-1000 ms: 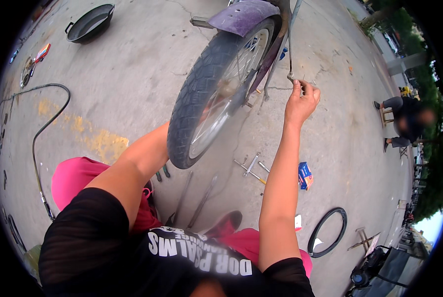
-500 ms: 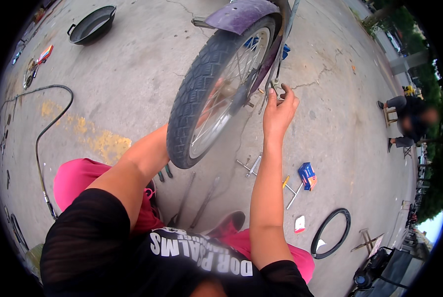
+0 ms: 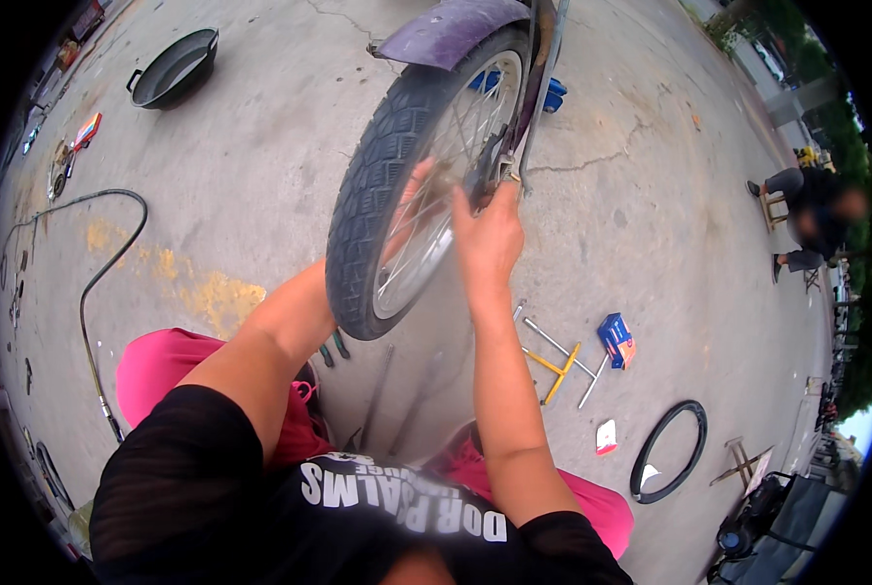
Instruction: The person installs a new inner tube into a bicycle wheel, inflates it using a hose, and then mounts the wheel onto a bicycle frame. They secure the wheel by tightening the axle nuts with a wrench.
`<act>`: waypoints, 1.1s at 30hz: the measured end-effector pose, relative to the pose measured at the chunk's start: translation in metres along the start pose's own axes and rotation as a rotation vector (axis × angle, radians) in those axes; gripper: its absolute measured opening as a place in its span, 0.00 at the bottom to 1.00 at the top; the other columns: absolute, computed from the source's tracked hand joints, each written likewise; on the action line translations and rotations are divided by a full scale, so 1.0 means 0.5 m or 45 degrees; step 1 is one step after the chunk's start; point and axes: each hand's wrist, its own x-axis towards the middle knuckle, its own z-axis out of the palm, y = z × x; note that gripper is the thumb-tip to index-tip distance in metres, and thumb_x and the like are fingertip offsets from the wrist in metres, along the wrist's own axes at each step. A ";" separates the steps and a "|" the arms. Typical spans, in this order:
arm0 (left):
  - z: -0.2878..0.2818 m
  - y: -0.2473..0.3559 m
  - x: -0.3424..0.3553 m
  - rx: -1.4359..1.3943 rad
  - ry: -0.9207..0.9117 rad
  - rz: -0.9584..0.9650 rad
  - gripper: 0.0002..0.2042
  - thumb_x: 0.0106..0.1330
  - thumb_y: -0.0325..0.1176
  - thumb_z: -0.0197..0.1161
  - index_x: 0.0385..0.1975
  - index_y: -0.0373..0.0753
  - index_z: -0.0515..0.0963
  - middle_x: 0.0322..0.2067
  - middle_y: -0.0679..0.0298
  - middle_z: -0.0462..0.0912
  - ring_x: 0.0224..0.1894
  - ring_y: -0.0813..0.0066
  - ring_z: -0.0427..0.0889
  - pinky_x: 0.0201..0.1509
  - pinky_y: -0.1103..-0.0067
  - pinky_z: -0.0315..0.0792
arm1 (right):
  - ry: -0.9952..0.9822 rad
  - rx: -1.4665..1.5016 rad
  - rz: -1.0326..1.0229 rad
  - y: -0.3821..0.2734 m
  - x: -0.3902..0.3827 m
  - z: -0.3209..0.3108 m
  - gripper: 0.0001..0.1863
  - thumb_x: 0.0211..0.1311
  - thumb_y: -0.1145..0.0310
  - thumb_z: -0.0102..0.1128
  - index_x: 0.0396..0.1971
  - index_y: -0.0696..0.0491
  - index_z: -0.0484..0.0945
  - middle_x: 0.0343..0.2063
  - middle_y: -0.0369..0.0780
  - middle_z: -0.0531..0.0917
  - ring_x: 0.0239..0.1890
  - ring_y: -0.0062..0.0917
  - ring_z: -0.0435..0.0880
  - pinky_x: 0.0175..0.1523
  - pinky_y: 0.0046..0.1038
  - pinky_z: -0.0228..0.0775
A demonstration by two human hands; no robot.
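Note:
A bicycle wheel with a knobby black tyre (image 3: 366,195) hangs in front of me, under a worn purple mudguard (image 3: 451,35). My left hand (image 3: 409,207) is on the wheel's far side, seen blurred through the spokes; what its fingers do is hard to make out. My right hand (image 3: 489,232) is at the near side of the hub, thumb toward the spokes. Its other fingers curl up by the metal fork end (image 3: 506,168), and whatever lies between them is hidden.
On the concrete lie a yellow T-handle wrench (image 3: 557,372), a blue box (image 3: 615,341), a black rubber ring (image 3: 639,466) and green-handled pliers (image 3: 335,348). A black basin (image 3: 143,95) and a hose (image 3: 85,292) are left. A seated person (image 3: 809,219) is far right.
My right hand has moved left and slightly down, from beside the fork stay to the hub. My left hand stays behind the wheel. The view has shifted slightly.

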 end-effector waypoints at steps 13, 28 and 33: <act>-0.029 0.001 0.009 -0.070 -0.012 -0.042 0.16 0.66 0.49 0.60 0.40 0.42 0.78 0.32 0.67 0.82 0.31 0.76 0.79 0.33 0.80 0.73 | 0.075 0.388 0.047 0.020 -0.010 0.027 0.15 0.51 0.67 0.67 0.30 0.61 0.72 0.29 0.47 0.77 0.32 0.39 0.78 0.39 0.35 0.70; -0.033 0.006 0.027 -0.126 0.056 -0.062 0.16 0.66 0.49 0.60 0.40 0.42 0.78 0.33 0.65 0.83 0.33 0.74 0.80 0.37 0.77 0.76 | 0.004 0.473 0.142 0.009 -0.007 0.016 0.16 0.51 0.65 0.65 0.33 0.60 0.72 0.34 0.50 0.77 0.38 0.44 0.77 0.44 0.38 0.69; -0.041 0.014 0.023 -0.134 0.074 -0.063 0.16 0.66 0.49 0.60 0.40 0.42 0.78 0.34 0.65 0.83 0.34 0.73 0.81 0.38 0.77 0.76 | 0.024 0.474 0.163 0.001 -0.007 0.016 0.16 0.51 0.66 0.65 0.33 0.60 0.72 0.34 0.50 0.77 0.37 0.44 0.77 0.43 0.38 0.69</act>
